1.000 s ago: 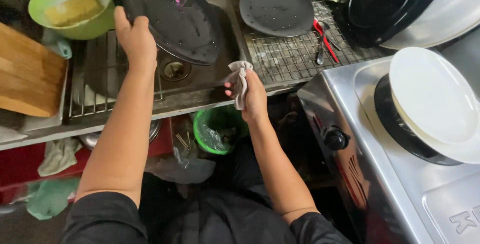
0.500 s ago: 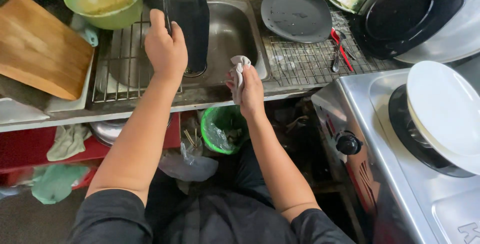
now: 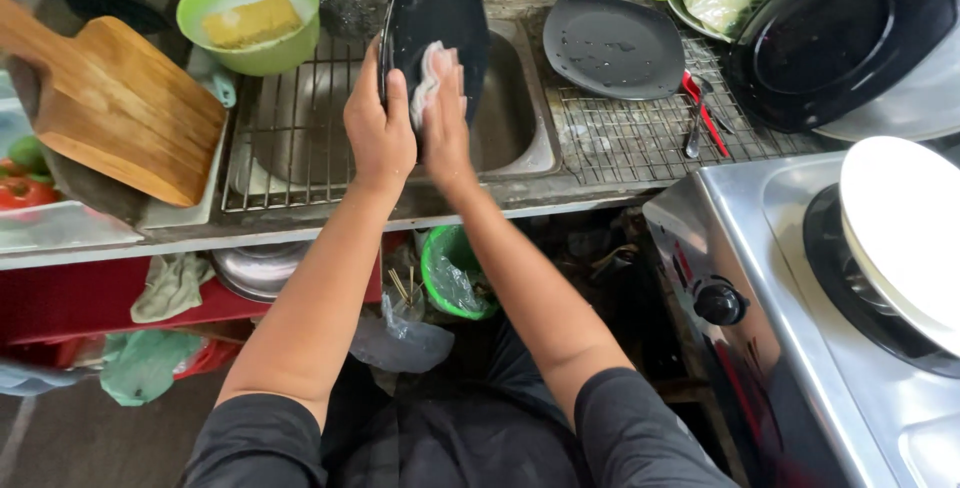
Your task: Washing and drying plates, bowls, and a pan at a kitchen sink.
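- I see my left hand (image 3: 378, 133) gripping the near edge of a black oval plate (image 3: 440, 8), its fingers curled tight around the rim, so the plate stands tilted up on edge over the steel sink (image 3: 515, 138).
- My right hand (image 3: 445, 118) presses a pale rag (image 3: 428, 78) flat against the plate's face; the fingers lie together over the cloth, clamped on it against the dish.
- The plate is just in front of the sink basin, between the two wire racks, and it hides part of the back wall.
- Left of the sink, on the surface, I see a wire rack (image 3: 290, 138) with a green bowl (image 3: 250, 23) at its far edge; something yellow and blocky lies in the bowl.
- A wooden cutting board (image 3: 115, 108) leans further left, its handle pointing away.
- Right of the sink a second black plate (image 3: 612, 46) lies flat on another wire rack (image 3: 650, 138), wet with droplets.
- A red-handled utensil (image 3: 703, 113) lies just beside that plate on the rack.
- Far right, a large black pan (image 3: 840, 33) is tilted up, and a white plate (image 3: 905, 228) sits on the stove (image 3: 760, 248).
- Below the surface hangs a green bag (image 3: 452, 273).
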